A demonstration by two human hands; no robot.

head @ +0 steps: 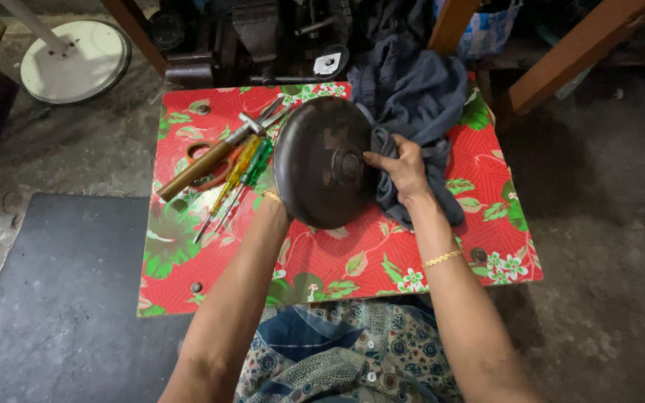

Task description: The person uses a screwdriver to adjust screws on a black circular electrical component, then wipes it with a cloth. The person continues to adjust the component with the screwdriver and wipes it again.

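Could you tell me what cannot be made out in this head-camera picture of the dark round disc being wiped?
- Left hand, head view: hidden behind the dark round disc; its grip cannot be judged.
- Far side of the disc: faces away from the camera.
- Grey cloth: the part under the right hand is covered.
- Screwdrivers: tips too small to tell.
- Clutter behind the table: dark, cut off by the top edge.

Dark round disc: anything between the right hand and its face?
Yes. A dark grey-blue cloth is bunched under the right hand, pressed against the hub of the dark round disc. The left hand is mostly hidden behind the disc.
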